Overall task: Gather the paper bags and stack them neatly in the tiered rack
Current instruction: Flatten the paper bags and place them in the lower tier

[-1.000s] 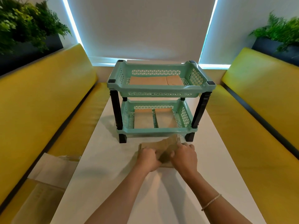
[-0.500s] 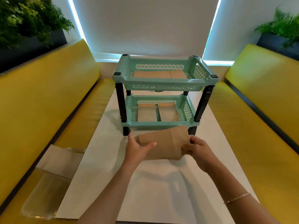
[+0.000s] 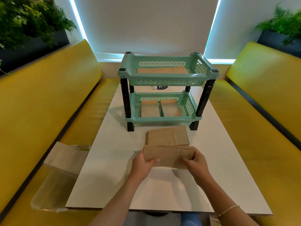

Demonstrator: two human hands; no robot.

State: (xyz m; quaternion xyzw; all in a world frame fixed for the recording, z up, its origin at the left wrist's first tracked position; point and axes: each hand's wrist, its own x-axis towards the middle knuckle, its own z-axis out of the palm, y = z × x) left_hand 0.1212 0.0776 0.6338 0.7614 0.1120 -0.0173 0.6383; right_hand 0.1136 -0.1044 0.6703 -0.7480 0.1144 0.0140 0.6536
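Gripping 1 flat brown paper bundle (image 3: 167,156), the fingers of both hands, left hand (image 3: 143,163) and right hand (image 3: 197,162), clamped its ends; 1 paper stack (image 3: 167,136) lay before the 2-tier mint plastic rack (image 3: 166,77).

Tiered rack (image 3: 166,88): mint green, two tiers, black posts, upright. Flat brown paper bags on both tiers, side by side. One stack of bags (image 3: 167,137) lies flat just before the rack; nearer bundle (image 3: 168,156) held, raised, further in front.

Single head-worn wide view, forward and down along the table (image 3: 114,176), close above it.
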